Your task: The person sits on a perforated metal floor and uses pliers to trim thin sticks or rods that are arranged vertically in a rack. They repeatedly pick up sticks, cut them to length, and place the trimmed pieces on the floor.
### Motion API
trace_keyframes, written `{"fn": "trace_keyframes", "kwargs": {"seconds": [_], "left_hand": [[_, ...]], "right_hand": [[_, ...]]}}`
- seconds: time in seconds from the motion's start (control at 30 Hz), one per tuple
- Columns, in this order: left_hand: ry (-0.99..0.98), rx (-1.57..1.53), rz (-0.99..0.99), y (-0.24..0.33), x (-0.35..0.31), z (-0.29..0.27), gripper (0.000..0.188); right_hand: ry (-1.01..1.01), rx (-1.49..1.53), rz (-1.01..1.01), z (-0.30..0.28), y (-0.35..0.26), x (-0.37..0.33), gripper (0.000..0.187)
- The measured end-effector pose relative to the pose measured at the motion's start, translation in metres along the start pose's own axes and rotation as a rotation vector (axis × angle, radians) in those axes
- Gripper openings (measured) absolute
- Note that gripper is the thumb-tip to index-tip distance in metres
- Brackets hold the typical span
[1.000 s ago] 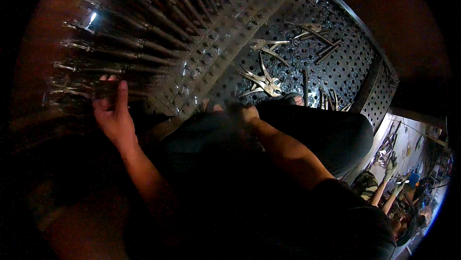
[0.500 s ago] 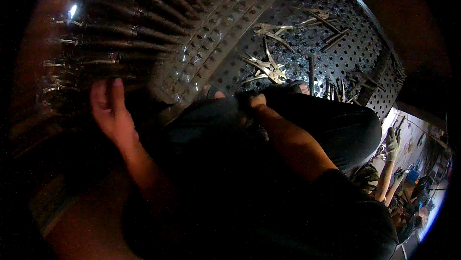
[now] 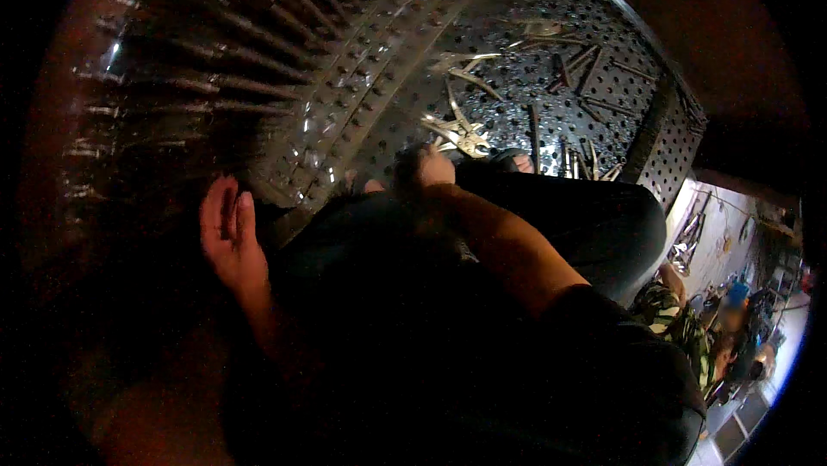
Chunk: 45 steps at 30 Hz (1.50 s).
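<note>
My left hand (image 3: 235,238) is raised at the left, palm up, with fingers apart and nothing in it. Over my lap, my right hand (image 3: 435,168) is closed. A dark blur lies against its fingers, and what it grips cannot be made out. Just beyond that hand, silver locking pliers (image 3: 469,139) lie with jaws toward the right on a dark perforated metal panel (image 3: 504,78). Farther up are a second pair of pliers (image 3: 475,75) and another dim pliers-like tool (image 3: 544,29).
Rows of dark rods with shiny ends (image 3: 198,83) fill the rack at upper left, beside a ridged metal strip (image 3: 345,96). Loose dark bars (image 3: 590,70) lie on the panel's right. My bent knee (image 3: 633,216) stands below. A person in camouflage (image 3: 680,319) is at lower right.
My left hand has moved right and down. My right hand has shifted left and a little up. The panel and pliers sit farther left in view. The other person's raised gloved hand has dropped from sight.
</note>
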<state>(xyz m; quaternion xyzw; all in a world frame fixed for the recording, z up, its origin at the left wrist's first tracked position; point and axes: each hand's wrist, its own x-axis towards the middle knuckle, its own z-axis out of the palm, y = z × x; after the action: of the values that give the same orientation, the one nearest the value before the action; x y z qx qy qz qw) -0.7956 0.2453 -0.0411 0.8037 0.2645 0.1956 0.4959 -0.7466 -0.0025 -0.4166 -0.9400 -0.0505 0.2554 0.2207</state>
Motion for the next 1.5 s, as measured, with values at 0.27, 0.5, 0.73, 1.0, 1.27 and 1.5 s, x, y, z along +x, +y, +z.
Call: {"fn": "trace_keyframes", "kwargs": {"seconds": [0.27,0.5,0.73,1.0,1.27,1.5], "left_hand": [[-0.166,-0.051,-0.076,0.003,-0.015,0.023,0.038],[-0.237,-0.036,-0.073,-0.018,-0.025,0.022,0.038],[-0.373,0.016,-0.097,-0.031,-0.031,0.042,0.041],[-0.502,0.084,-0.138,-0.047,-0.045,0.054,0.045],[-0.482,0.176,-0.093,-0.042,-0.053,0.048,0.032],[-0.468,0.249,-0.124,-0.081,-0.069,0.040,0.043]], "right_hand": [[-0.067,-0.153,-0.069,0.077,0.077,0.019,0.030],[-0.129,-0.390,-0.562,0.002,0.032,-0.007,0.035],[-0.512,-0.308,-0.591,-0.061,0.012,-0.004,0.038],[-0.528,-0.004,-0.402,-0.123,-0.027,-0.014,0.037],[-0.359,0.168,-0.243,-0.072,-0.003,0.026,0.056],[0.326,-0.178,0.125,-0.104,0.181,0.156,0.079]]}}
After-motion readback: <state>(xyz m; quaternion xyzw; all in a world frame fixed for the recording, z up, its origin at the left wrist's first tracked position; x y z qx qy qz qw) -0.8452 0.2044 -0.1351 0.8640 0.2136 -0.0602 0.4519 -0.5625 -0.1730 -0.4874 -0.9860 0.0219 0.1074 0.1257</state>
